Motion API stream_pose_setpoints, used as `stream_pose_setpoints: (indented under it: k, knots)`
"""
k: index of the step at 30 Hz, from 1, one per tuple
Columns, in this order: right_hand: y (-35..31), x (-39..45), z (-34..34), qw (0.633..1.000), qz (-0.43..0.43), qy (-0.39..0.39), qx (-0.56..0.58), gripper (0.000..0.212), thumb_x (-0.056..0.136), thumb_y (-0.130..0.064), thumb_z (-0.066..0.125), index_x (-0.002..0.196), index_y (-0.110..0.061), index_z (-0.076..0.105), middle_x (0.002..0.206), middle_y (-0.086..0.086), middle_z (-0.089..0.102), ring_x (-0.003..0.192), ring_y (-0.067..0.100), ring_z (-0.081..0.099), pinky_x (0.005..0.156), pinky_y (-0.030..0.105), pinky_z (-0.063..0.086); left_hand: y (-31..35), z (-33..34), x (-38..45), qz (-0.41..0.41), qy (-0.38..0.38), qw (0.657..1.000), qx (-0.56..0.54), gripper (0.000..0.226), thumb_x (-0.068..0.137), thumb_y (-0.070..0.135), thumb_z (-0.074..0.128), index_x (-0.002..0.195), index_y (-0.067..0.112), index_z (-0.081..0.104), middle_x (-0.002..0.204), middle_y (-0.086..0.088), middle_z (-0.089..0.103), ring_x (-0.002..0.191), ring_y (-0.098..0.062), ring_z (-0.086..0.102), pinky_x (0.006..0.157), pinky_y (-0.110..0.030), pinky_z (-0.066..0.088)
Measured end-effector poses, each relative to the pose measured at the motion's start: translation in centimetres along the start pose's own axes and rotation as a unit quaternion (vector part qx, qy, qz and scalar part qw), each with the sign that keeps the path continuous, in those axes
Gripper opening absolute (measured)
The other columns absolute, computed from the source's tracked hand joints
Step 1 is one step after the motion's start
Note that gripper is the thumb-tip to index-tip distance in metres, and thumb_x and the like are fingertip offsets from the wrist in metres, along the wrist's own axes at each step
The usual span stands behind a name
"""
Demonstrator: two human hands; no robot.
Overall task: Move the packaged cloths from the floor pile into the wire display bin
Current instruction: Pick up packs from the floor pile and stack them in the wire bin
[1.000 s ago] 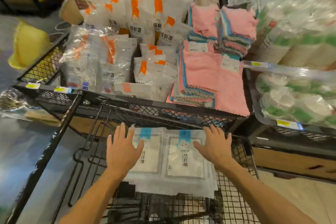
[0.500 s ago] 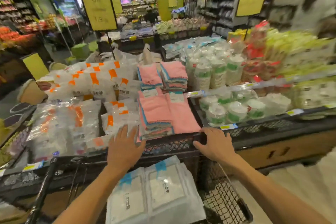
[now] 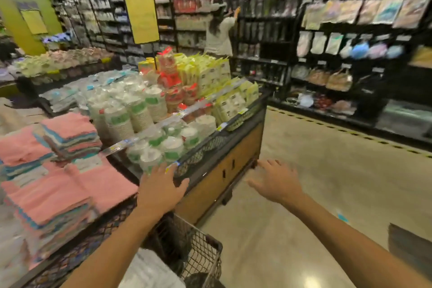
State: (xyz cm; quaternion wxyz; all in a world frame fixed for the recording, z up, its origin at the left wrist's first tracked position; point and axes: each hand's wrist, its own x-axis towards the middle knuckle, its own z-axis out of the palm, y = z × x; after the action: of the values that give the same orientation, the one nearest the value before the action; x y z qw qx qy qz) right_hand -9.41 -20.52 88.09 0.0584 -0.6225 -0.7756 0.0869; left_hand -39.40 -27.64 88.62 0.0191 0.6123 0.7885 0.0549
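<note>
left hand (image 3: 161, 190) spread, empty | right hand (image 3: 277, 181) spread, empty | wire bin (image 3: 203, 255): white packs (image 3: 149, 269)

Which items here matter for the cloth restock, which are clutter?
Job:
white packaged cloths in the wire-mesh cart basket
left hand, open
right hand, open
black wire display bin

Clutter:
pink folded towel stacks
green-labelled paper cup packs
yellow sign

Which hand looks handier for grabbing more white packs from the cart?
Probably the left hand: it hovers open above the cart and white packs. The right hand is open over bare floor.
</note>
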Motion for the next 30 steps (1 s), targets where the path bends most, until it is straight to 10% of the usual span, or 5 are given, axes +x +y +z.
stream_pose_setpoints:
  k: [14, 30]
  knots:
    - [30.4, -2.5, -4.9, 0.977, 0.207, 0.039, 0.016, 0.077, 0.093, -0.073, 0.045, 0.157, -0.031, 0.034, 0.163, -0.006, 0.037, 0.152, 0.022, 0.03, 0.123, 0.062, 0.02, 33.2, 5.9, 9.1, 0.188, -0.037, 0.981, -0.022, 0.073, 0.099, 0.068, 0.032, 0.162, 0.033, 0.021, 0.17, 0.002, 0.018, 0.157, -0.018, 0.016, 0.126, -0.046, 0.014]
    - [49.0, 3.7, -3.3, 0.916, 0.4, 0.027, 0.032, 0.08, 0.091, -0.076, 0.047, 0.156, -0.031, 0.037, 0.161, -0.006, 0.04, 0.149, 0.022, 0.035, 0.121, 0.061, 0.024, 53.7, 16.4, 24.9, 0.321, -0.105, 0.941, 0.001, 0.072, 0.097, 0.066, 0.037, 0.159, 0.028, 0.03, 0.162, 0.0, 0.036, 0.151, -0.022, 0.03, 0.122, -0.047, 0.025]
